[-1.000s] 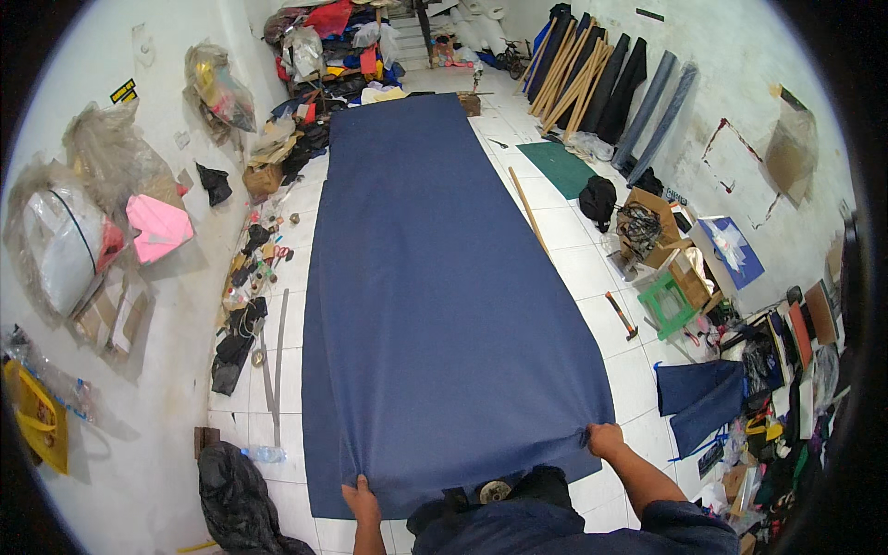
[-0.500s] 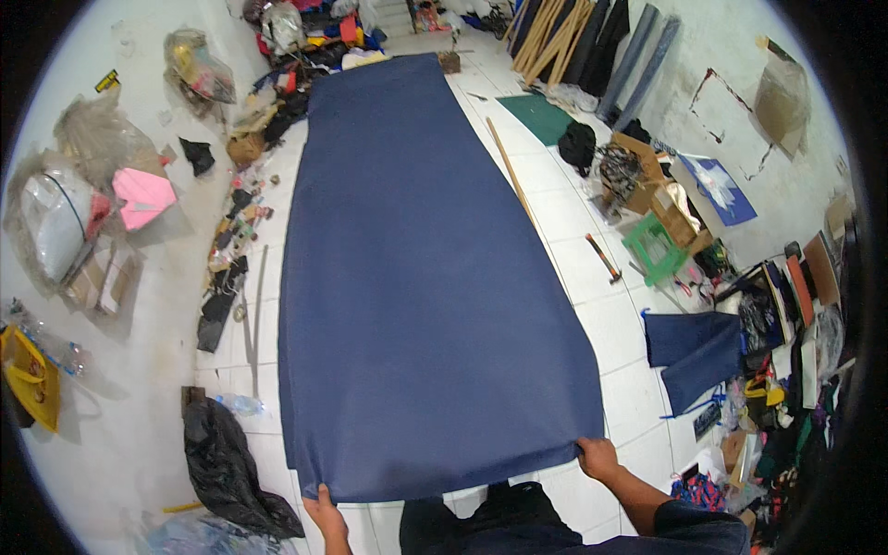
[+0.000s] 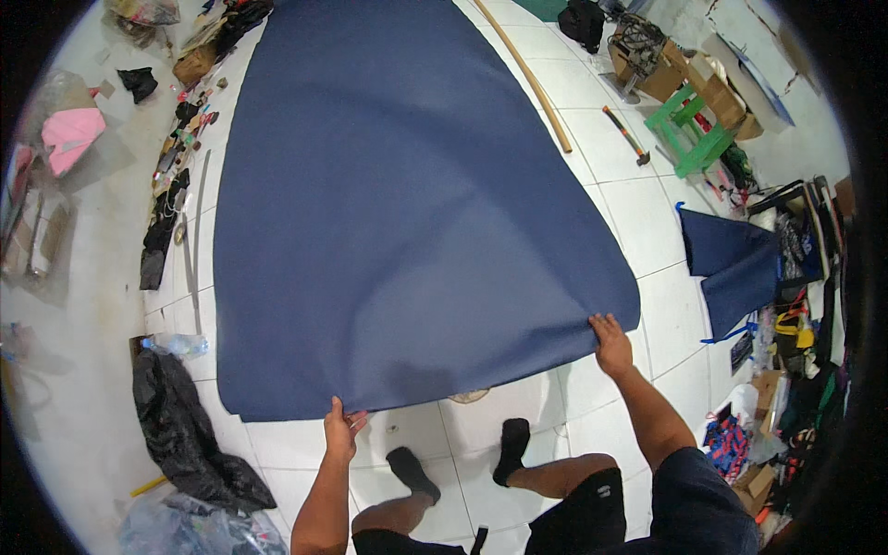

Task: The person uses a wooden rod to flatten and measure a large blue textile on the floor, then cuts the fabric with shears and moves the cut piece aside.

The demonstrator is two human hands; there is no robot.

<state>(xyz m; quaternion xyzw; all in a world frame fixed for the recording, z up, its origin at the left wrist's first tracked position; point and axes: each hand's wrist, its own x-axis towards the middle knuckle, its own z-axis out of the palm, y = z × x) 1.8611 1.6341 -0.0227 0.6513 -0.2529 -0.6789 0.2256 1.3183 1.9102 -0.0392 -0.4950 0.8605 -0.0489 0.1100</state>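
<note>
A large dark blue sheet [image 3: 416, 213] of smooth material stretches away from me over the tiled floor, its far end cut off by the frame. My left hand [image 3: 342, 432] is closed on the near edge, inward from the left corner, with the thumb on top. Close to the right corner, my right hand [image 3: 612, 347] grips the same edge, its fingers over the top. Between the hands the near part is raised in soft folds, with a small round tan thing [image 3: 470, 396] partly showing under the edge.
Right of the sheet lie a wooden pole [image 3: 532, 83], a hammer [image 3: 629, 137], a green stool [image 3: 689, 134] and blue cloth pieces [image 3: 731, 268]. Piled clutter lines the right side. On the left are a black plastic bag [image 3: 185, 430], a clear bottle [image 3: 176, 345] and a thin metal strip [image 3: 197, 240].
Both hands have shifted inward along the near edge, away from the corners. Folds have risen in the sheet. My view has tipped down, bringing my socked feet into sight.
</note>
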